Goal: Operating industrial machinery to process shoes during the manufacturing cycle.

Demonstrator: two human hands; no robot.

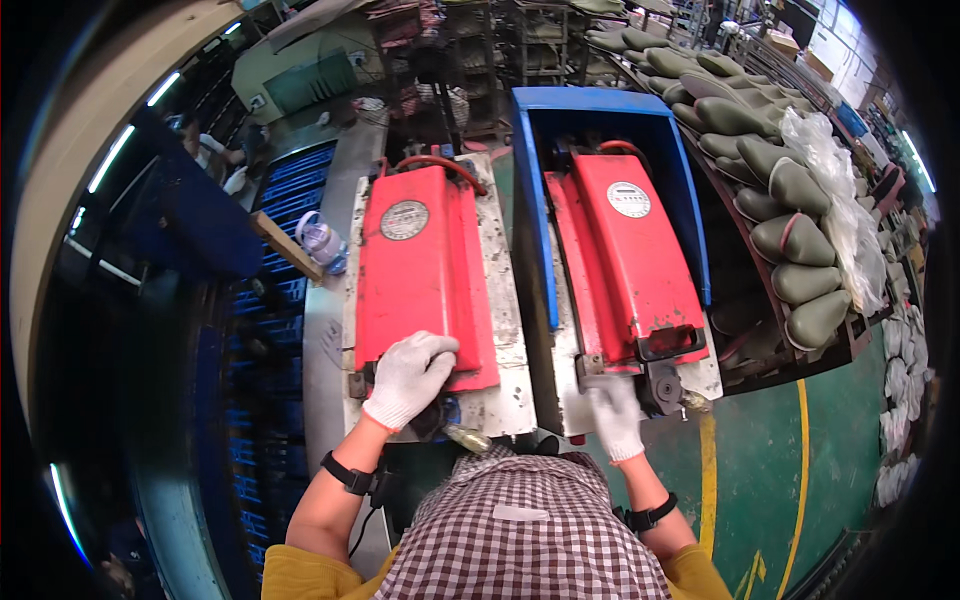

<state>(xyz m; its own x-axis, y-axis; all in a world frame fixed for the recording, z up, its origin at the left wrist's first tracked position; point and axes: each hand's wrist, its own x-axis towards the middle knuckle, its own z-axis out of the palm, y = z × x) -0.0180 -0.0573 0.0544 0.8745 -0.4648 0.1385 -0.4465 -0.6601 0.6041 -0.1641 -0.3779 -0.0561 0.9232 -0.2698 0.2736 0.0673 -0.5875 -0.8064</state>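
Note:
Two red machine covers lie side by side before me. My left hand (410,380), in a white knit glove, lies at the near edge of the left red cover (405,285), its fingers curled in; whatever they hold is hidden beneath. My right hand (613,415), gloved likewise, is smeared by motion at the near left corner of the right machine, so its fingers do not show clearly. Just right of it are a black knob-like part (664,388) and a black handle (672,345) on the right red cover (640,260). Each cover carries a round dial plate.
A blue metal hood (610,98) surrounds the right machine. Olive-green boots (785,240) fill a rack at the right, with clear plastic sheeting (845,210) over some. A bottle (320,240) stands left of the left machine, near blue slatted rollers (290,200). Yellow lines (803,460) mark the green floor.

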